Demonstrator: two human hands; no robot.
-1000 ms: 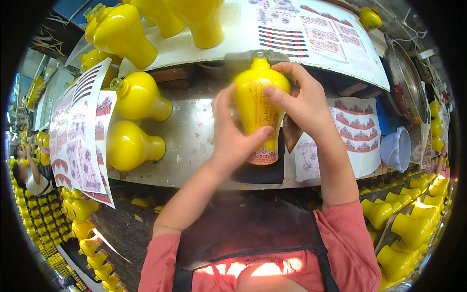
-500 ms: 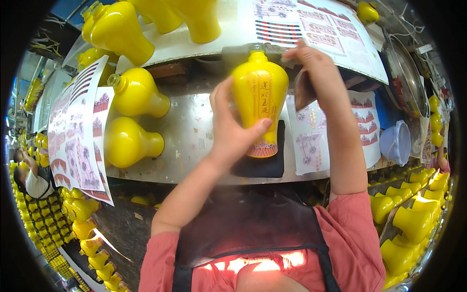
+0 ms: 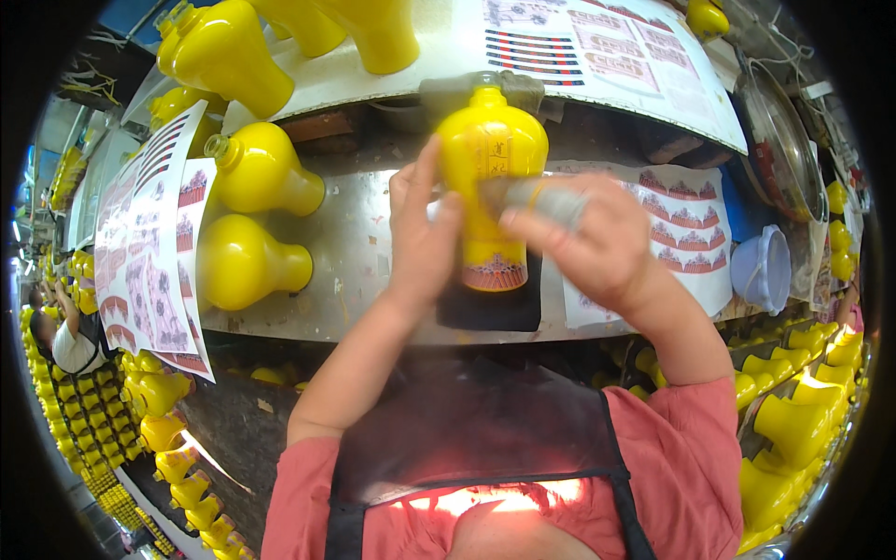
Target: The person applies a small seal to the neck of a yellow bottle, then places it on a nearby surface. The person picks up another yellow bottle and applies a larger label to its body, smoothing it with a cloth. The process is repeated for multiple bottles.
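Observation:
A glossy yellow bottle (image 3: 481,168) lies in front of me with its neck pointing away. It has a printed panel down the front and a patterned band near its base. My left hand (image 3: 422,219) grips it along its left side, thumb toward me. My right hand (image 3: 597,233) is closed round a scraper (image 3: 551,203) with a pale, yellow-banded handle. The scraper's brownish blade, blurred, is against the bottle's front and covers part of the lettering. Under the base lies a black cloth (image 3: 499,313); a grey cloth pad (image 3: 523,93) is at the neck.
Two yellow bottles (image 3: 252,263) lie left on the metal bench (image 3: 359,252), beside hanging decal sheets (image 3: 149,271). More decal sheets (image 3: 686,224) and a pale bucket (image 3: 761,269) are at right. Several bottles stand on the white board (image 3: 448,47). A person (image 3: 75,336) is far left.
My right hand has come down and left from beside the neck, bringing the scraper onto the bottle's front. My left hand has drawn its thumb back to the bottle's left edge.

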